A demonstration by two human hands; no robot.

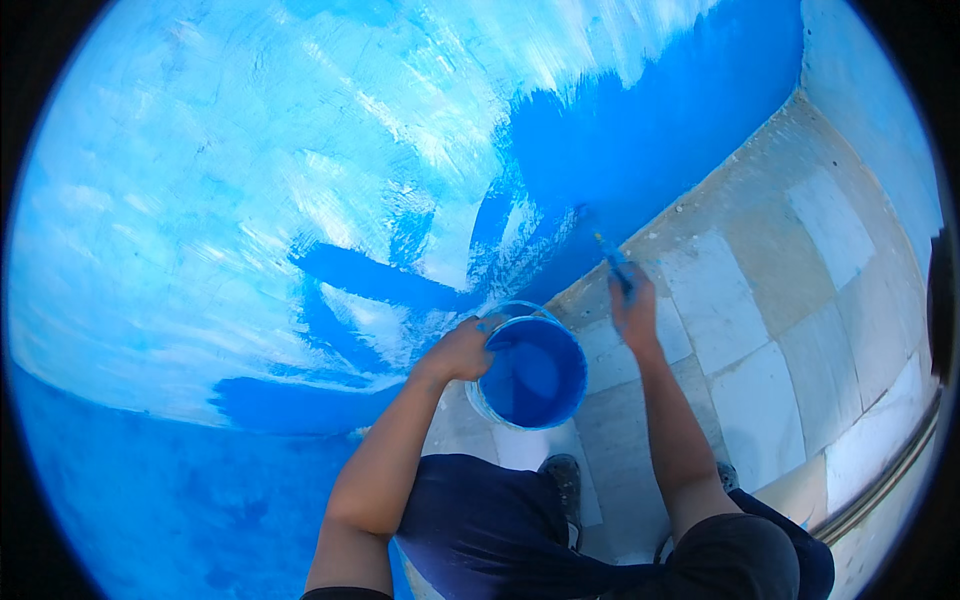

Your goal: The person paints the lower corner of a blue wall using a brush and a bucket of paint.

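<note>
My left hand (463, 350) grips the rim of a white bucket (478, 400) at its left side. Inside the bucket is bright blue paint (532, 375), and its thin handle (520, 306) leans toward the wall. To the right, my right hand (633, 308) is closed around the handle of a paintbrush (617, 262). The brush points up and left, its bristle end at the freshly blue part of the wall (600, 140), where it blends into the paint and is hard to make out. Broad blue strokes (380, 278) cross the pale, streaky wall left of the brush.
Grey and white floor tiles (745, 290) run along the wall's foot, and my shoes (563, 490) stand on them. A pale blue wall (880, 110) meets the corner at far right. Lower left is a darker blue surface (180, 500). Dark pipes or rails (880, 475) edge the right.
</note>
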